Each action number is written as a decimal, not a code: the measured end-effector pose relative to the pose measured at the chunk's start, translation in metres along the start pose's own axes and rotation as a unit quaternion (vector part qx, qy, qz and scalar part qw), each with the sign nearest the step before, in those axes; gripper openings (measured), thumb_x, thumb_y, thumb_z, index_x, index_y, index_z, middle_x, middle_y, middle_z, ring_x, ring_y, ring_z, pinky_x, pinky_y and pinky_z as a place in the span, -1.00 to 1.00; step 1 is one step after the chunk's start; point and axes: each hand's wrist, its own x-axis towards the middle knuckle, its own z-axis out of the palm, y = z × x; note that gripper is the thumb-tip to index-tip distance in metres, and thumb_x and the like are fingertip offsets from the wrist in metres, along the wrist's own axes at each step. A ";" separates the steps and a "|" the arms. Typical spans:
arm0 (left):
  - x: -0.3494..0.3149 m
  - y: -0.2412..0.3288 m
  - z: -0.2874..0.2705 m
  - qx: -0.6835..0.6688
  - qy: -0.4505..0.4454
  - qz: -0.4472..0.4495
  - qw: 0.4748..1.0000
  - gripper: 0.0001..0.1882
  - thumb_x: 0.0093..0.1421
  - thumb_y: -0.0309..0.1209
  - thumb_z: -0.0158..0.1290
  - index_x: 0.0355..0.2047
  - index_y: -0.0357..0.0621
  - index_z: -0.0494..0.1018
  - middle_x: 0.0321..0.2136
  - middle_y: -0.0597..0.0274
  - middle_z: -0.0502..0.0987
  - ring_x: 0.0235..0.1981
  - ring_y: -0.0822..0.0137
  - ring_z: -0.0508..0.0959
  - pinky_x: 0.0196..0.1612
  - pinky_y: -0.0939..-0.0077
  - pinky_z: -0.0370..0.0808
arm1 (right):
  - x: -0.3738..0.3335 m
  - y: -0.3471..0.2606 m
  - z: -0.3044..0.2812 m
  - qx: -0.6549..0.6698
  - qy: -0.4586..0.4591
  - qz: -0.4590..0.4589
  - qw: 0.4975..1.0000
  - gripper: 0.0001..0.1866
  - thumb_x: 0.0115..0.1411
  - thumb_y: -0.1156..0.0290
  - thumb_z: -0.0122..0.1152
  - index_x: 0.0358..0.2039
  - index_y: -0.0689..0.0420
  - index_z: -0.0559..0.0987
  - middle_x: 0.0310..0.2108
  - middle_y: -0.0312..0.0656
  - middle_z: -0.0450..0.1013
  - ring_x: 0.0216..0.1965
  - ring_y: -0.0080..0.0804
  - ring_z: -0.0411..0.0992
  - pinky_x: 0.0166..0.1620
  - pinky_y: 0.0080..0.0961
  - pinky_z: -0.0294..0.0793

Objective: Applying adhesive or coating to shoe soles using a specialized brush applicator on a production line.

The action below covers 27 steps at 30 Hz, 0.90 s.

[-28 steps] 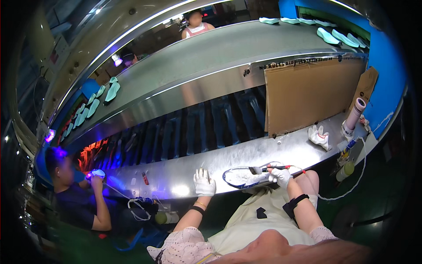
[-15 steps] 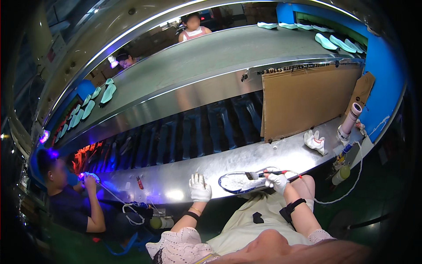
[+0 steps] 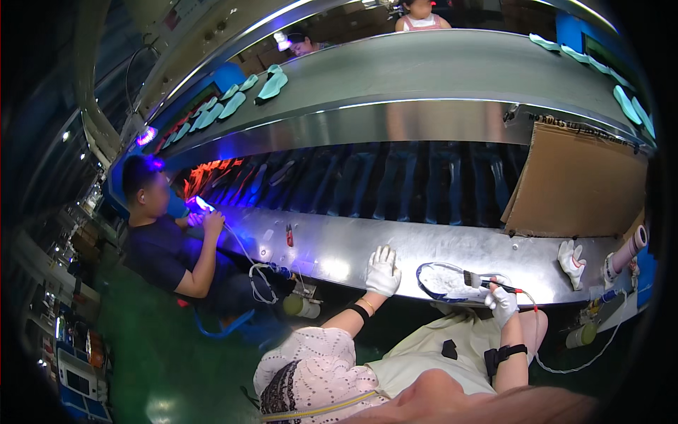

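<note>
My left hand [image 3: 383, 271], in a white glove, lies flat on the metal ledge with its fingers stretched out and holds nothing. To its right sits a shallow oval dish [image 3: 431, 291] with a dark blue rim and white material inside. In my right hand [image 3: 502, 304], also gloved with bare fingertips, is a brush [image 3: 487, 282] with a black handle. Its flat head is over the dish's right end; I cannot tell whether the bristles touch the white material. A thin tube or cord with a red end runs from the handle toward the right.
The metal ledge [image 3: 339, 244] borders a conveyor belt [image 3: 395, 67] carrying mint-green shoe soles [image 3: 272, 83]. A cardboard sheet [image 3: 579, 184], spare glove [image 3: 571, 264] and pinkish cylinder [image 3: 627, 253] stand right. Red-handled pliers [image 3: 289, 235] lie left, near a seated co-worker [image 3: 169, 247].
The view has turned left, so everything appears farther right and more floor shows at left. My left hand stays flat; my right hand still holds the brush over the dish.
</note>
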 end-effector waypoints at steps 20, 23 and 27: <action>0.002 0.002 -0.007 -0.019 -0.024 -0.030 0.999 -0.50 -0.03 -0.36 -0.10 -0.03 -0.28 0.36 0.08 -0.10 0.28 0.17 -0.03 0.19 0.22 0.17 0.04 | 0.009 0.021 -0.021 -0.026 -0.025 -0.022 0.999 -0.73 0.12 0.36 0.12 -0.17 0.12 0.39 -0.44 -0.20 0.47 -0.77 -0.61 0.27 -0.73 -0.77 0.16; 0.001 0.001 -0.006 -0.013 -0.025 -0.031 0.999 -0.49 -0.02 -0.35 -0.10 -0.03 -0.28 0.36 0.08 -0.09 0.27 0.17 -0.03 0.18 0.22 0.17 0.04 | 0.012 0.029 -0.030 -0.027 -0.026 -0.037 0.999 -0.73 0.12 0.38 0.12 -0.16 0.12 0.39 -0.40 -0.18 0.47 -0.78 -0.60 0.26 -0.74 -0.76 0.16; 0.001 0.000 -0.008 -0.022 -0.021 -0.029 0.999 -0.48 -0.03 -0.34 -0.10 -0.01 -0.29 0.34 0.09 -0.11 0.26 0.17 -0.04 0.17 0.23 0.17 0.03 | 0.011 0.031 -0.031 -0.026 -0.012 -0.041 0.999 -0.71 0.12 0.39 0.12 -0.13 0.14 0.39 -0.43 -0.19 0.46 -0.79 -0.59 0.25 -0.74 -0.74 0.15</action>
